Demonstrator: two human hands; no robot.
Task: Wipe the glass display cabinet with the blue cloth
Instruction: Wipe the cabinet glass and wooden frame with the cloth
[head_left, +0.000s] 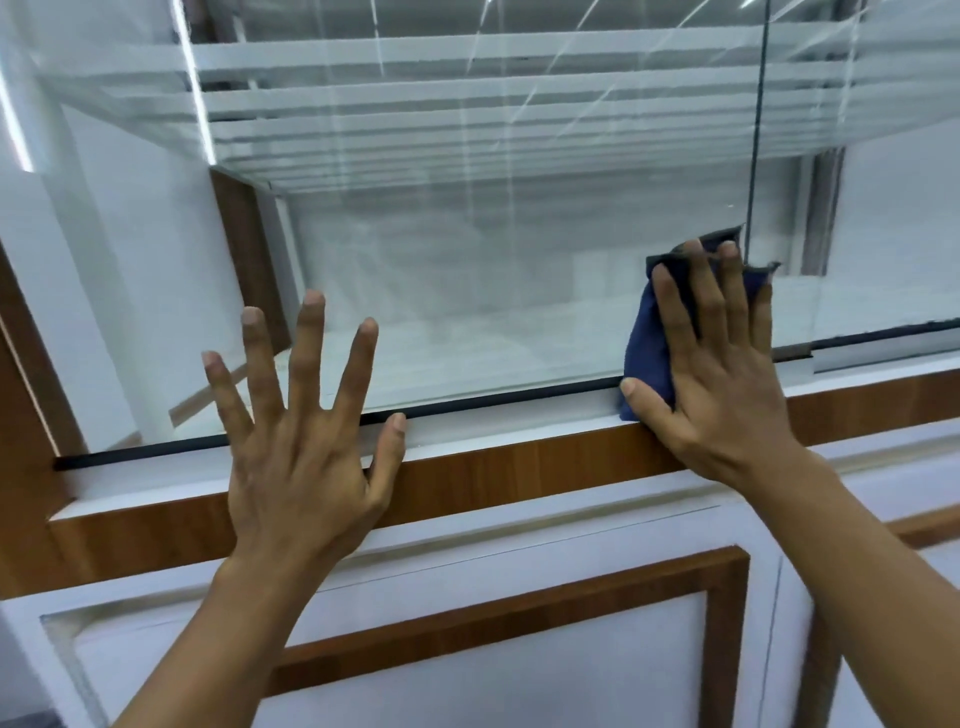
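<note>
R hand (722, 384) w/ blue cloth (647, 343) — on glass (493, 291)

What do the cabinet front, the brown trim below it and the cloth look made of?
Cabinet front: clear glossy glass; light streaks reflect, interior shows through. Brown trim: wood or wood-look laminate, satin; grain lines visible. Blue cloth: soft matte fabric; it bunches under the right hand.

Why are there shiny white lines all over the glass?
In the head view, they are bright light reflections streaking across the glass; also in the head view, the right hand pressing the blue cloth looks sharp, not blurred.
</note>
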